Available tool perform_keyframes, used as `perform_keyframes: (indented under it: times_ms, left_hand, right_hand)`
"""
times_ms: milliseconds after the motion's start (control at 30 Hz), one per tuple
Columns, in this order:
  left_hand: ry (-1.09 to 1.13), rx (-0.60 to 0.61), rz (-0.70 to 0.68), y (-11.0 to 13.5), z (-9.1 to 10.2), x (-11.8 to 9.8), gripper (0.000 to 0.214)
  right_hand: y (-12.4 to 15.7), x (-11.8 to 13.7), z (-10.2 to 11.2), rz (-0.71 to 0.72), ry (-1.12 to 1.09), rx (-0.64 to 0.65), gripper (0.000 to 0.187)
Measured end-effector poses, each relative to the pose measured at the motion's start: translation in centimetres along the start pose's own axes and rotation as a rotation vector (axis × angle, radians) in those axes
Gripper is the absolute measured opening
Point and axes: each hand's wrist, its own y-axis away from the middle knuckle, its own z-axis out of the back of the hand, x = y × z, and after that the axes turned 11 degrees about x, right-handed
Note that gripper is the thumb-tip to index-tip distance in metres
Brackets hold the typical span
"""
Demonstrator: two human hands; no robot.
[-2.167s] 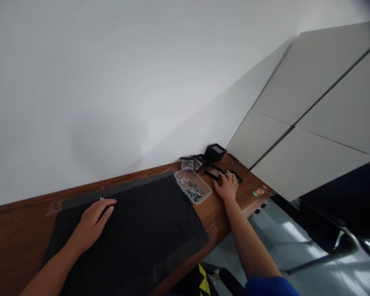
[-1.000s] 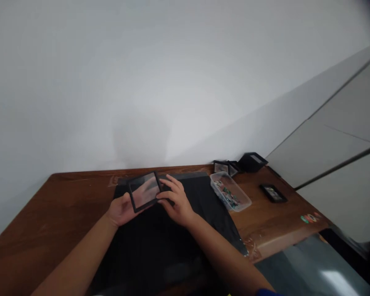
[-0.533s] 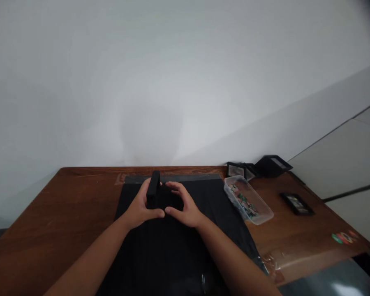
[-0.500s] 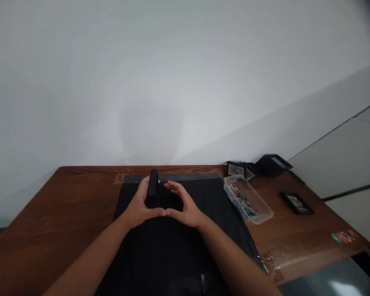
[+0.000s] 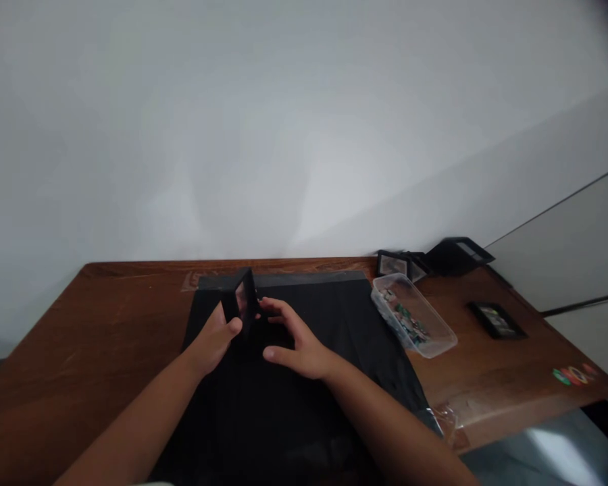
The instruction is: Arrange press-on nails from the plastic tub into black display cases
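Observation:
A small black picture frame [image 5: 246,287] with a pinkish pane stands tilted on edge in the grip of my left hand [image 5: 211,345], whose thumb presses on its near side. Close by on the right, my right hand [image 5: 304,347] has its thumb and fingers spread apart around air. Its fingertips come near the frame's far side; whether they touch it I cannot tell. Both hands are above a black sheet [image 5: 284,412] taped over the table.
To the right sits a clear plastic tub [image 5: 438,344] with small mixed pieces inside. A black frame [image 5: 496,319] lies beyond it, and more black frames [image 5: 394,263] lean near the wall [image 5: 263,135]. Round colourful stickers [image 5: 573,375] mark the wooden table [image 5: 81,337].
The frame has turned in my left hand, so its pane now shows. My right thumb has parted from the left thumb. The view has shifted slightly.

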Motion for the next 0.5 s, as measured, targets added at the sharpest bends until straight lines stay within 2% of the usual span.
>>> perform_keyframes:
  times_ms: [67,133,267,367,500]
  left_hand:
    - [0.033,0.039,0.012,-0.2,-0.5,-0.3,0.107]
    - [0.042,0.064,0.021,-0.3,-0.8,-0.4,0.114]
    - [-0.014,0.076,0.038,0.0,-1.0,0.0,0.126]
    - [-0.087,0.069,0.062,0.3,-0.7,0.1,0.129]
    - [-0.179,0.063,0.1,0.6,-0.7,0.0,0.127]
  right_hand:
    - [-0.2,-0.4,-0.4,-0.022,0.015,-0.048,0.104]
    - [-0.4,-0.8,-0.6,-0.033,-0.013,-0.064,0.108]
    - [-0.8,-1.0,-0.3,-0.033,-0.122,-0.034,0.093]
    - [-0.9,-0.6,0.2,-0.082,-0.306,-0.032,0.086]
    - [-1.3,0.3,0.7,-0.118,-0.589,-0.122,0.058]
